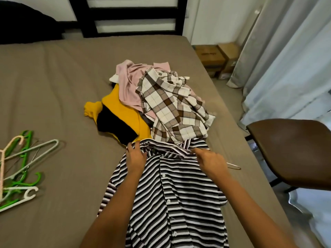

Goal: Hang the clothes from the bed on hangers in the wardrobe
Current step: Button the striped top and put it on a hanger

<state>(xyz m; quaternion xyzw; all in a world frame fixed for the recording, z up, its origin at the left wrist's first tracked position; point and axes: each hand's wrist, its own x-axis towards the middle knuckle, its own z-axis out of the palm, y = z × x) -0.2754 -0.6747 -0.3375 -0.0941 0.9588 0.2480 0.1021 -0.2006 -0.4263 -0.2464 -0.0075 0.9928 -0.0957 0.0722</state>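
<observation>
A black-and-white striped shirt [172, 194] lies spread on the bed [53, 86] in front of me, collar away from me. A thin wire hanger [232, 166] sits inside its collar, one end sticking out to the right. My left hand [135, 155] grips the shirt's left shoulder at the collar. My right hand [210, 161] holds the shirt's right shoulder over the hanger, fingers curled. Behind the shirt is a pile: a brown checked shirt [175, 108], a pink garment [129, 83] and a yellow-and-black garment [118, 119].
Several plastic hangers [19, 169], green, white and pink, lie at the bed's left edge. A brown chair [290, 149] stands to the right of the bed. Cardboard boxes [215, 56] and pale curtains [286, 59] are at the far right. A dark headboard [129, 15] stands behind.
</observation>
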